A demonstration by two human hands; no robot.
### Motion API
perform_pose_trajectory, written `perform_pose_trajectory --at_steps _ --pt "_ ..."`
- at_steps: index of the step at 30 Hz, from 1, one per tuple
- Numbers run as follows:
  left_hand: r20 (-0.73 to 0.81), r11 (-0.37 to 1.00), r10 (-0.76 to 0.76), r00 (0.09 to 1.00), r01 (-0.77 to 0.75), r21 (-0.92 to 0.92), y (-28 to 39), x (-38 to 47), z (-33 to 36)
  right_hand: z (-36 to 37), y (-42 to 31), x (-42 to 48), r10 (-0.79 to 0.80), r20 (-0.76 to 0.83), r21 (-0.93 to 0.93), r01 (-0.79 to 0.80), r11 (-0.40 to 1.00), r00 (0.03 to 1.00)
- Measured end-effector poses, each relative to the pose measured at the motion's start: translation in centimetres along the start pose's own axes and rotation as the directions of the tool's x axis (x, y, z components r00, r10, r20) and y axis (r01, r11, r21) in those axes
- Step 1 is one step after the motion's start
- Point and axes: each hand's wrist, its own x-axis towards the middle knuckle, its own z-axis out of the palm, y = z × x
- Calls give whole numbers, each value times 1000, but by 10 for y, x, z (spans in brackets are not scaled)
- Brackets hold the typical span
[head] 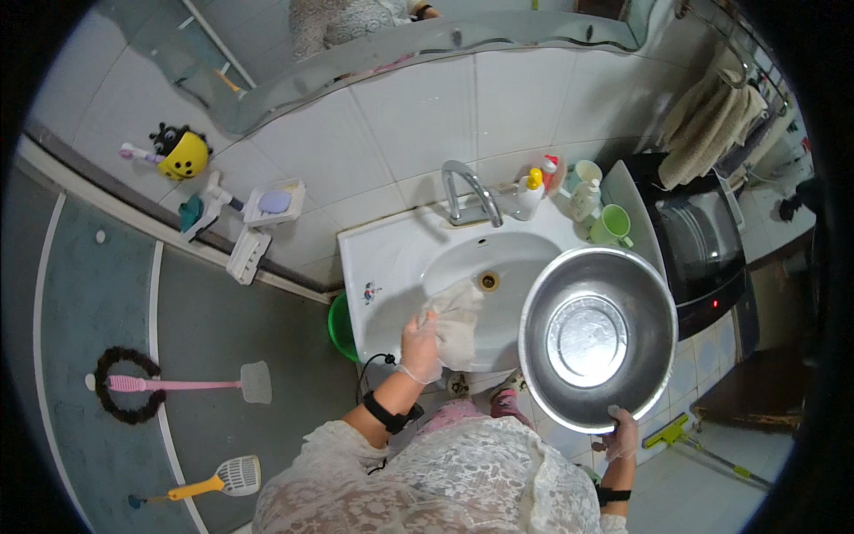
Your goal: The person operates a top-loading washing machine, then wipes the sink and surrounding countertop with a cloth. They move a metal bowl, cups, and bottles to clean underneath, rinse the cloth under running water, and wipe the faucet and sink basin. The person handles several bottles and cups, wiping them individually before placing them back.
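Note:
Over the front of the white washbasin (400, 260), my left hand (421, 350) grips a pale cloth (459, 320) that hangs into the bowl. My right hand (620, 434) pinches the near rim of a large stainless steel basin (590, 334), thumb over the edge. That basin is tilted so its inside faces me, and it covers the washbasin's right side. Its inside holds no object. Both hands wear thin clear gloves. Behind the bowl stands a chrome faucet (470, 193), its spout above the drain (488, 280). No water stream shows.
At the back right stand a pump bottle (530, 195), another dispenser (585, 200) and a green cup (610, 225). A black-topped washing machine (697, 227) borders the right side. A green bucket (341, 327) sits at left. Wall soap dishes (275, 201) and a squeegee (667, 430) are also visible.

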Motion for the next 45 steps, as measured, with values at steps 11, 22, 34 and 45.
perform_pose_trajectory --at_steps 11,22,34,45 --pt "-302 873 263 916 -359 -329 87 -73 -126 148 14 44 158 302 -443 -8 896 940" --pt "-506 857 239 829 -425 -291 44 -89 -232 207 26 45 239 415 -557 37 830 878" --pt "-369 959 278 887 -280 49 -34 61 -197 48 33 83 176 291 -406 -45 913 940" --pt "36 -42 181 983 -29 999 -33 105 -146 8 43 34 192 171 -216 -153 964 966"
